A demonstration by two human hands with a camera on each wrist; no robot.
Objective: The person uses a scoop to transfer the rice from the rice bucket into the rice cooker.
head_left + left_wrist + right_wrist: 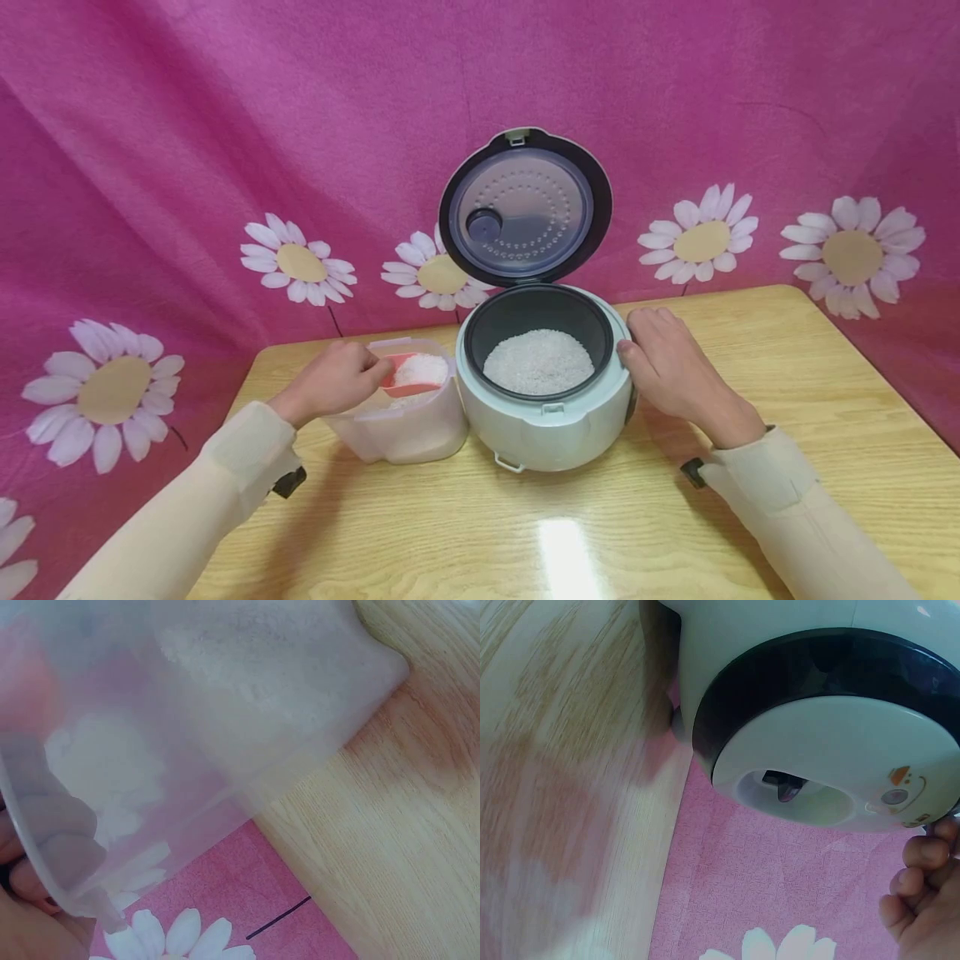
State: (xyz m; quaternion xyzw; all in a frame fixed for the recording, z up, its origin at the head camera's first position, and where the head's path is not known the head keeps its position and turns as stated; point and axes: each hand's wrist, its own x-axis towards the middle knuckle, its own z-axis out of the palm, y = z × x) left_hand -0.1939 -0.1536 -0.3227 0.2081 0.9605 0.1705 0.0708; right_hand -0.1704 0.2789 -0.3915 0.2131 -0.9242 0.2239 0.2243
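Note:
A coral-red scoop (412, 389) heaped with white rice (424, 368) is in the mouth of a translucent rice bin (423, 429). My left hand (337, 382) grips the scoop's handle over the bin's left side. Through the bin's cloudy wall, the left wrist view shows curled fingers (56, 832) and a blurred red patch. Right beside the bin stands a pale rice cooker (543, 437), its dark inner pot (498, 317) holding rice (538, 364). My right hand (671, 367) holds the cooker's right rim, thumb on top and fingers curled at the side.
The cooker's lid (525, 212) stands raised against a pink daisy-patterned cloth (360, 108) behind the table. Both vessels are on a wood-grain table (420, 533). A white latch or handle end (508, 463) juts from the cooker's front.

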